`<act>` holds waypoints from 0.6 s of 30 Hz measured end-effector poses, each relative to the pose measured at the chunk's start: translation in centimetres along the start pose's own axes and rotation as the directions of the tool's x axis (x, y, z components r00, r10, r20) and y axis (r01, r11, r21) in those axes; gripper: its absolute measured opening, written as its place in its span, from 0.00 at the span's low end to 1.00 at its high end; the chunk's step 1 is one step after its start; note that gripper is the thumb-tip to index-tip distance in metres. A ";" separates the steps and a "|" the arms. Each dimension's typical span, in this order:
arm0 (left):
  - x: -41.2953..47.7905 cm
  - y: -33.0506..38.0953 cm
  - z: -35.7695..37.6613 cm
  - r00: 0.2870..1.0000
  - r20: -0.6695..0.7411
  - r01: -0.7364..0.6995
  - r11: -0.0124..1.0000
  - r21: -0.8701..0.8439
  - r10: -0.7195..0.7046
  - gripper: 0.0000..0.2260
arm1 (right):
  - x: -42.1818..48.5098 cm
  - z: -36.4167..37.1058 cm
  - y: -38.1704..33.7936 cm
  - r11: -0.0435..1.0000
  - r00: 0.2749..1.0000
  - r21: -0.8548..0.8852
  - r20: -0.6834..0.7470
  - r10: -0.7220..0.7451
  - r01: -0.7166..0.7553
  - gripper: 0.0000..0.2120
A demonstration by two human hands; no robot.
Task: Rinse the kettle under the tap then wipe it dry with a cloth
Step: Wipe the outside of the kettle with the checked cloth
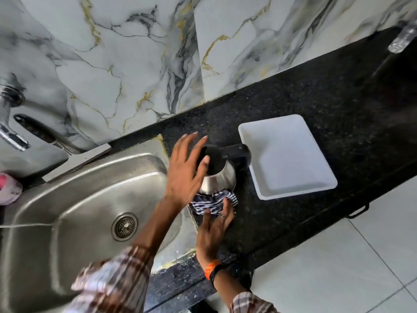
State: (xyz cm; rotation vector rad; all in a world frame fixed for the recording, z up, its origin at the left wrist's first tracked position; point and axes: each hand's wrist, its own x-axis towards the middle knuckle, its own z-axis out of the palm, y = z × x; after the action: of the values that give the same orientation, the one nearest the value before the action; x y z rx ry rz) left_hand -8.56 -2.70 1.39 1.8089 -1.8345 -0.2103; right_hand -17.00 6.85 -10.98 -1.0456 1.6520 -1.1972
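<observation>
A steel kettle (220, 179) with a black lid and handle stands on the black granite counter (316, 105), between the sink and a white tray. My left hand (183, 170) is spread over its left side with fingers apart; the thumb lies on the black lid. Whether the palm touches the kettle is unclear. A blue-and-white striped cloth (206, 201) is bunched against the kettle's near base. My right hand (214, 227) presses on that cloth from the near side. The tap (12, 135) sits at the far left; no water stream is visible.
The steel sink (67, 199) with its drain (124, 226) fills the left side. A white rectangular tray (300, 192) lies just right of the kettle's handle. A clear plastic bottle (404, 39) lies at the far right, a pink item (9, 188) at the sink's left edge.
</observation>
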 end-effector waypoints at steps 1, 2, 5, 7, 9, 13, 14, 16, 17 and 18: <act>1.2 -0.4 0.2 0.988 0.126 -0.099 0.991 0.090 0.087 0.23 | 0.2 0.3 0.3 1.000 1.000 -0.010 -0.012 -0.010 0.010 0.34; 2.1 -0.6 0.6 0.962 0.241 -0.170 0.973 0.154 0.130 0.25 | 0.6 0.6 0.6 0.999 0.999 -0.042 -0.025 -0.026 0.025 0.37; 2.5 -0.6 1.3 0.916 0.361 -0.246 0.957 0.152 0.178 0.24 | 3.7 1.4 0.5 0.990 0.996 -0.129 -0.061 -0.072 0.063 0.42; 2.4 -0.7 1.5 0.924 0.325 -0.255 0.959 0.125 0.204 0.24 | 5.2 1.8 -0.3 0.994 0.993 -0.069 -0.077 -0.093 0.088 0.40; 2.2 -0.7 1.6 0.930 0.299 -0.257 0.960 0.116 0.213 0.23 | 5.1 1.7 -1.1 0.985 0.982 -0.036 -0.075 -0.172 0.170 0.37; 2.4 -1.0 1.4 0.911 0.341 -0.279 0.955 0.099 0.231 0.25 | 5.8 1.5 -2.3 0.851 0.858 -0.128 0.008 -0.513 0.510 0.33; 2.5 -1.0 1.4 0.909 0.347 -0.279 0.956 0.089 0.233 0.25 | 6.5 1.5 -2.5 0.837 0.847 -0.149 0.001 -0.532 0.526 0.32; 2.4 -0.9 1.3 0.918 0.332 -0.250 0.967 0.059 0.217 0.23 | 7.8 1.1 -2.6 0.917 0.914 -0.053 -0.075 -0.398 0.395 0.32; 2.3 -0.8 1.3 0.924 0.320 -0.236 0.971 0.048 0.209 0.22 | 8.2 0.8 -2.7 0.963 0.964 0.076 -0.098 -0.249 0.257 0.32; 2.3 -0.6 1.4 0.929 0.309 -0.227 0.973 0.041 0.204 0.22 | 8.7 0.4 -2.6 0.975 0.989 0.180 -0.083 -0.118 0.132 0.32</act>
State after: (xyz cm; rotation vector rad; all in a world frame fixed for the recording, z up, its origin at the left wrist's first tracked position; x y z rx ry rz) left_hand -8.57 -5.33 0.55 1.6788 -2.2676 -0.3559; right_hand -18.93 -1.94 -9.78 -1.0111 1.5127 -1.4576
